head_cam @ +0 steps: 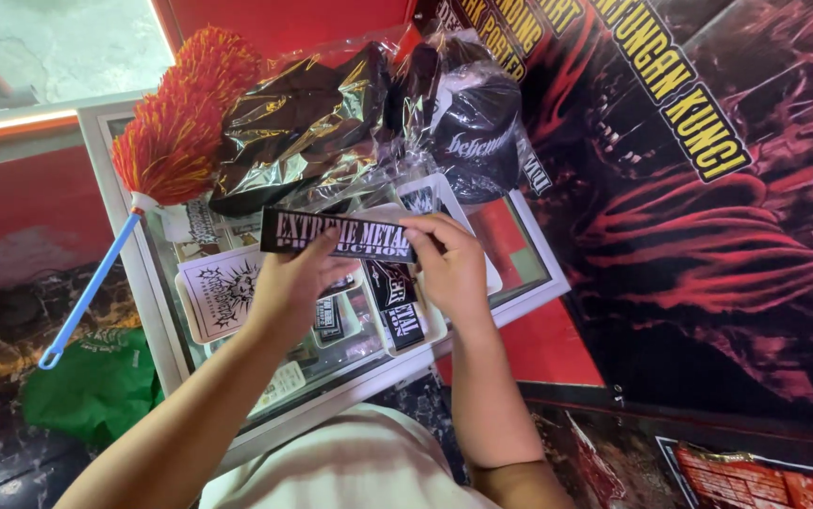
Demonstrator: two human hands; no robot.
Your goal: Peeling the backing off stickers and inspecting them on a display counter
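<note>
Head view looks down on two bare hands sharing one long black sticker (336,234) with pale lettering, held level above a glass-topped display case (157,283). Left hand (295,283) pinches the strip's lower edge near its middle, fingers closed on it; right hand (452,267) grips the right end, thumb on top, fingers curled beneath. Just under the right hand, a white tray (430,332) on the glass carries more small black stickers (395,302). To the left lies a white square sticker with a dark spiky design (221,290). Further back, crinkled plastic bags holding dark caps (472,123) are heaped on the case, and beside them rests an orange-red duster (180,123) with a blue handle. A dark red-and-black banner (708,236) fills the right side, and a green bag (95,386) sits on the floor at left.
</note>
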